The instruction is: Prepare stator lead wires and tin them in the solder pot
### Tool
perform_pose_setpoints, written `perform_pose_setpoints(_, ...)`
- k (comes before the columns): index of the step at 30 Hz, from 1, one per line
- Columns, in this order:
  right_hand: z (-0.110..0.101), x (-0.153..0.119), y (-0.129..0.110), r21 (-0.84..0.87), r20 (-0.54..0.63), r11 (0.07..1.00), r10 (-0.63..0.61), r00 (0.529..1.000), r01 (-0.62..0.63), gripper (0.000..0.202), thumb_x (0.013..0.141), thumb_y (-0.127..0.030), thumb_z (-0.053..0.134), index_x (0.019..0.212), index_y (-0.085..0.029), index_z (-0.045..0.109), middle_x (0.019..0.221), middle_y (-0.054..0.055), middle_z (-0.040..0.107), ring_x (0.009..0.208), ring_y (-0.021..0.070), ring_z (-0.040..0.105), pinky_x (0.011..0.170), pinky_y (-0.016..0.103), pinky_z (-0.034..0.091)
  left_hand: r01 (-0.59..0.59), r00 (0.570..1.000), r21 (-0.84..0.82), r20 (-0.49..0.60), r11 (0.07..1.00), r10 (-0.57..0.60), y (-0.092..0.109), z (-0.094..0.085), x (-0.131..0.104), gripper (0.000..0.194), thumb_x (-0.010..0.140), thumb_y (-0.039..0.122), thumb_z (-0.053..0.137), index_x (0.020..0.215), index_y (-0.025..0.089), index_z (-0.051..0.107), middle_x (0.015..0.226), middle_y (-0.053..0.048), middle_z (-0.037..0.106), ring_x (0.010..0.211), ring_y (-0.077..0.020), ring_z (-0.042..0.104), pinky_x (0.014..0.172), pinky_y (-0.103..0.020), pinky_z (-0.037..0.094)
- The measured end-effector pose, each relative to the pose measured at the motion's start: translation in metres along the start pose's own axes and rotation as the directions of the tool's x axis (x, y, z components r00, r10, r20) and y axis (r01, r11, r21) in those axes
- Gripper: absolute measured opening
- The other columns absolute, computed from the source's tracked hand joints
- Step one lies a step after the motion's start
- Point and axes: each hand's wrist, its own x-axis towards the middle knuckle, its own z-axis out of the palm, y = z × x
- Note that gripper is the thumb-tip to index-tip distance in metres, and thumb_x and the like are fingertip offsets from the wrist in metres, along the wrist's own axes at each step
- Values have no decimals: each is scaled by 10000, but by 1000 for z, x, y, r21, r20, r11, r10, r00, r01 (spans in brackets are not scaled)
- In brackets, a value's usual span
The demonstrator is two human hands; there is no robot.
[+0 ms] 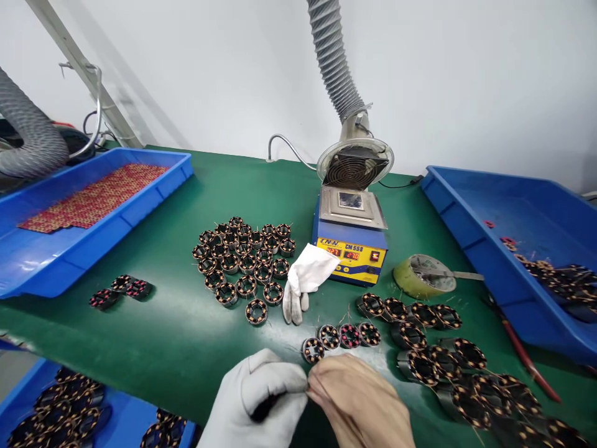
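My left hand [259,398], in a white work glove, is closed at the front edge of the bench, thumb and fingers pinched together. A dark patch shows within its curl; I cannot make out whether that is an object or shadow. My bare right hand [359,398] meets it fingertip to fingertip, also pinched closed, and whatever lies between them is hidden. Just beyond my fingers stands a small motor stator [313,351] with copper windings, in a short row with several others, one bearing a pink-red insulator [349,336]. Farther off, an empty white glove [308,277] rests against the solder pot [352,233].
Many stators [246,261] cluster left of centre; more [445,361] lie at right. Blue trays [140,214] flank the bench, and another [125,410] sits below left. A yellow-green bowl [415,280], red-handled tool [532,361] and overhead duct [333,56] are nearby.
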Motion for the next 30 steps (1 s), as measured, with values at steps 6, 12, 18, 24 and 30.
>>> perform_pose_setpoints(6,13,-15,-3,416,255,734,473,844,-537,366,974,-306,421,622,-215,468,474,-25,515,436,123,542,480,223,458,-205,977,466,38,861,212,4,-3,2,157,952,143,451,919,190,597,645,4,631,470,-146,563,426,-238,461)
perform_pose_setpoints(12,7,-13,3,617,257,604,451,855,-504,387,925,-475,521,671,-192,591,561,10,588,582,151,605,570,238,491,49,998,103,28,993,-52,8,0,-2,113,928,136,534,896,225,596,669,32,579,552,-117,576,526,-188,486)
perform_pose_setpoints(18,7,-3,3,418,-7,902,119,993,-105,116,905,-157,593,967,-229,658,724,42,697,703,181,680,657,283,576,258,966,-208,70,943,-249,6,3,1,263,775,20,585,860,256,663,745,58,672,644,-106,643,638,-149,513)
perform_pose_setpoints(24,-2,-6,1,371,-151,873,393,907,-316,201,929,-250,566,736,-221,615,629,5,651,591,146,637,546,222,525,340,932,-309,-18,888,-363,11,10,2,233,729,41,607,732,256,698,660,73,669,569,-86,608,594,-141,481)
perform_pose_setpoints(30,-8,-14,4,538,-77,697,600,797,-473,166,888,-318,640,745,-238,669,678,-7,662,673,121,637,661,174,521,616,769,-375,99,692,-631,9,11,-4,411,596,28,626,909,277,720,781,51,683,717,-142,648,725,-212,525)
